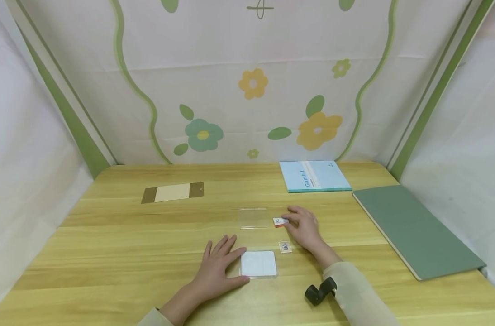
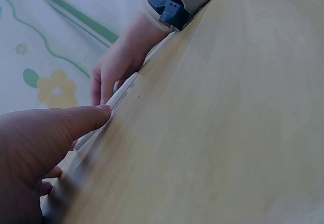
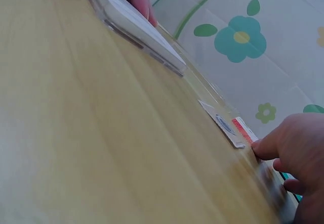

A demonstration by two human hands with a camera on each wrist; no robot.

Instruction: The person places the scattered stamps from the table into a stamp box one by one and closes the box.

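My left hand (image 1: 219,271) spans the left side of a shallow clear plastic case (image 1: 259,264) with a white inside, thumb and index finger holding its two left corners. In the left wrist view, the thumb (image 2: 88,119) lies along the rim of the case. Farther forward, my right hand (image 1: 305,228) pinches a small white and red card (image 1: 278,222) by its right end; the fingertips hide part of it. A small square piece with a round blue design (image 1: 285,246) lies flat between the case and that hand. Beyond the case lies a transparent plastic lid (image 1: 253,218).
A brown and cream strip (image 1: 172,192) lies at the back left of the wooden table (image 1: 109,253). At the back right are a light blue booklet (image 1: 315,175) and a large green notebook (image 1: 416,231). A flowered curtain (image 1: 223,81) rises behind the table.
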